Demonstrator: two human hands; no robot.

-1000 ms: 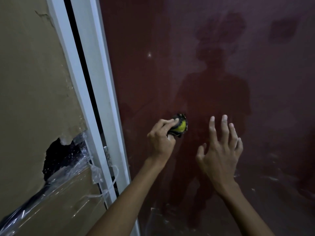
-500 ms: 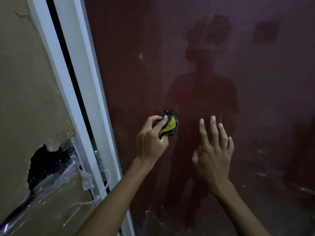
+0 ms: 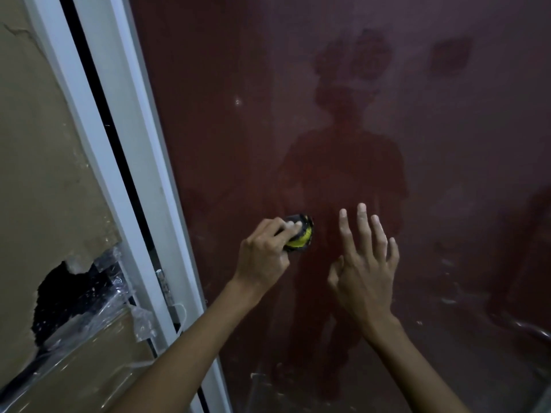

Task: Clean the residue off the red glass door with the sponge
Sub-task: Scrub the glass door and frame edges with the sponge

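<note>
Right against the red door (image 3: 387,99), the sponge (image 3: 299,237), yellow with a dark scouring side, is pressed to the glass at mid-height. The left hand (image 3: 264,257) grips it, fingers curled over its back. Just beside it, the right hand (image 3: 365,263) is spread, fingers straight and pointing up at the glass. Pale residue (image 3: 447,299) flecks the lower door. Left of the door runs a white frame (image 3: 119,162), then a torn brown board (image 3: 44,174) with plastic film (image 3: 98,317).
</note>
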